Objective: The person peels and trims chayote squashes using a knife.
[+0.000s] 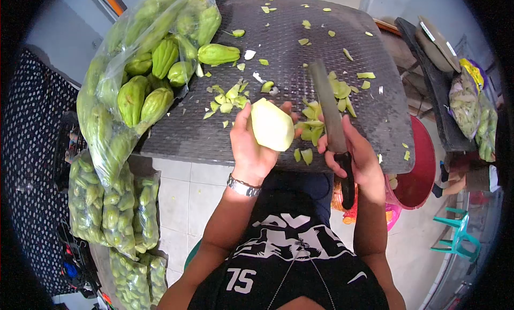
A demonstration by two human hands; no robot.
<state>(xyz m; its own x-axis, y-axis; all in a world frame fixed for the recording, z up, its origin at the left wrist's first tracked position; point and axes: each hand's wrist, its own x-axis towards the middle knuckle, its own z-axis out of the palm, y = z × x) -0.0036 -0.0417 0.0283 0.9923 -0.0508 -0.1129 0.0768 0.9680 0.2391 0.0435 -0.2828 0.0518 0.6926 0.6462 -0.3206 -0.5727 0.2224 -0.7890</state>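
A pale, peeled chayote (272,125) rests in my left hand (249,150), whose fingers curl round it above the table's near edge. A metal watch is on that wrist. My right hand (360,156) grips the black handle of a large knife (329,106), its blade pointing up and away over the table. Green peelings (312,122) lie in a heap between the two hands, partly behind the blade. More peel pieces (230,98) are scattered just beyond my left hand. One unpeeled chayote (219,54) lies beside the open plastic bag (110,69) of green chayotes.
The dark woven-pattern table (289,21) fills the middle. Filled bags (112,203) stand at the lower left. To the right are a red tub (415,165), a teal chair (459,234) and a dark side table (428,85) with bags. Part of another person's leg (452,187) shows at far right.
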